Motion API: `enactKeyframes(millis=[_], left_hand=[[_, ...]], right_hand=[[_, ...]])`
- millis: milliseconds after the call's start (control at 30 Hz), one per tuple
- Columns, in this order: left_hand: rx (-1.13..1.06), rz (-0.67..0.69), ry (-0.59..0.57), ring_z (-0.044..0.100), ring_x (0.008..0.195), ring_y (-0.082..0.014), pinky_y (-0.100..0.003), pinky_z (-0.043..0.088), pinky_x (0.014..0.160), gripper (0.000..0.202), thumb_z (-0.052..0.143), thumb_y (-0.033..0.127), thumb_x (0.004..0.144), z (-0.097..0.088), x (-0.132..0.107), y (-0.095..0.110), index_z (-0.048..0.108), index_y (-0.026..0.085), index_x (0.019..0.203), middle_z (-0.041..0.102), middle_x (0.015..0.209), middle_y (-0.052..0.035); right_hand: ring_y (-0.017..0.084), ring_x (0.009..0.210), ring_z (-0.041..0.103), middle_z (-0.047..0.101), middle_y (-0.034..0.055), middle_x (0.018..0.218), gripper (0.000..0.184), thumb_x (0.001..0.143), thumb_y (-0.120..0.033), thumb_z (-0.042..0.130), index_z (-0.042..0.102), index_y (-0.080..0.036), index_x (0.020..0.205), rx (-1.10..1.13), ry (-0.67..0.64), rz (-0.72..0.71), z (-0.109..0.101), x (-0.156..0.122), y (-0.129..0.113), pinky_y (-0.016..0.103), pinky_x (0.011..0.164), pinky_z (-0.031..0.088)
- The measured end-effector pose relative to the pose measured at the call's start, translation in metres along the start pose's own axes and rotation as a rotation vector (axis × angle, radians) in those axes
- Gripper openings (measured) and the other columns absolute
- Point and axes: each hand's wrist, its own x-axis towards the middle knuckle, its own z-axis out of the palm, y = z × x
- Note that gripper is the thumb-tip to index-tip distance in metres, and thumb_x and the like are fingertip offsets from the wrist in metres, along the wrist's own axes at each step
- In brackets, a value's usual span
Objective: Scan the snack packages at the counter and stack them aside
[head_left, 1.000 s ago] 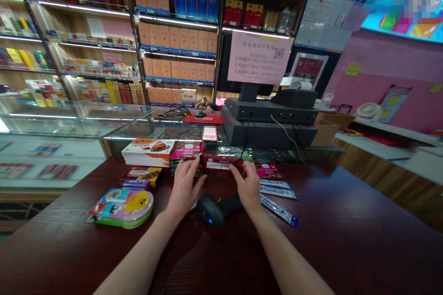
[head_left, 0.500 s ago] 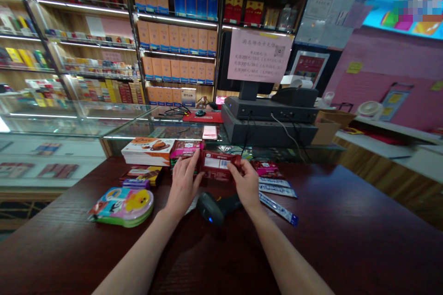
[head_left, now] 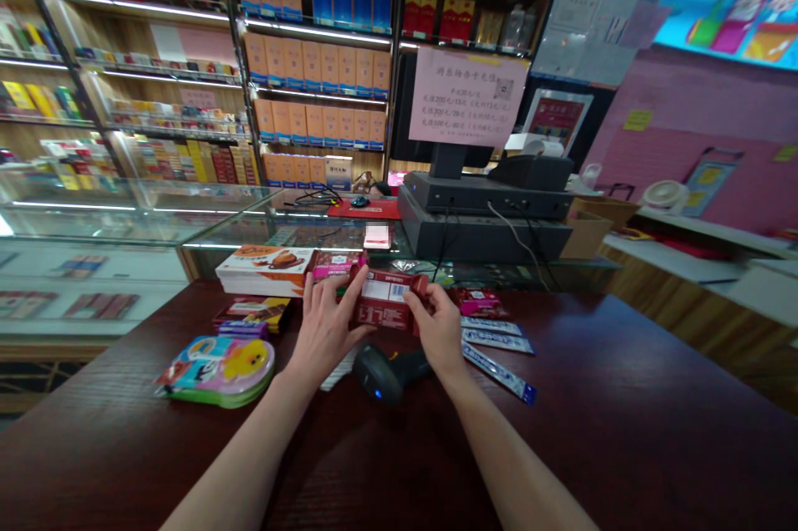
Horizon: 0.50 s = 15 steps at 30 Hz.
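Fingers of the left hand [head_left: 324, 331] and right hand [head_left: 440, 331] grip opposite ends of a red box [head_left: 381, 307], leaving its barcode label [head_left: 387, 291] uncovered, a black handheld barcode scanner [head_left: 381, 373] at six o'clock.

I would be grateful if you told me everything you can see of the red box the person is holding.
The red box is a small rectangular carton, apparently printed card, with a white label and barcode on its upward face. It is tilted, gripped at opposite ends by the left hand and right hand, and appears raised above the dark wooden counter. Its small print is unreadable.
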Motion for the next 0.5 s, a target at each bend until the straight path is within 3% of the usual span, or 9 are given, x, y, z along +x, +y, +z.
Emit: enactKeyframes(millis=[267, 500], left_hand=[[0.097, -0.053, -0.041, 0.052, 0.113, -0.03, -0.063, 0.023, 0.118, 0.1, 0.08, 0.044, 0.075, -0.004, 0.001, -0.004, 0.024, 0.034, 0.157, 0.053, 0.115, -0.0073], [0.107, -0.097, -0.024, 0.052, 0.116, -0.0316, -0.063, 0.021, 0.12, 0.097, 0.084, 0.041, 0.07, -0.006, 0.001, -0.002, 0.035, 0.035, 0.153, 0.052, 0.121, -0.0087]], right_hand=[[0.017, 0.072, 0.056, 0.059, 0.0001, 0.082, 0.021, 0.088, -0.043, 0.066, 0.065, -0.023, 0.086, -0.115, -0.037, -0.031, 0.002, -0.006, -0.013, 0.028, 0.069, 0.045], [0.017, 0.074, 0.058, 0.06, 0.0013, 0.086, 0.021, 0.089, -0.043, 0.064, 0.067, -0.022, 0.091, -0.06, -0.052, -0.004, 0.002, -0.007, -0.018, 0.029, 0.071, 0.048]])
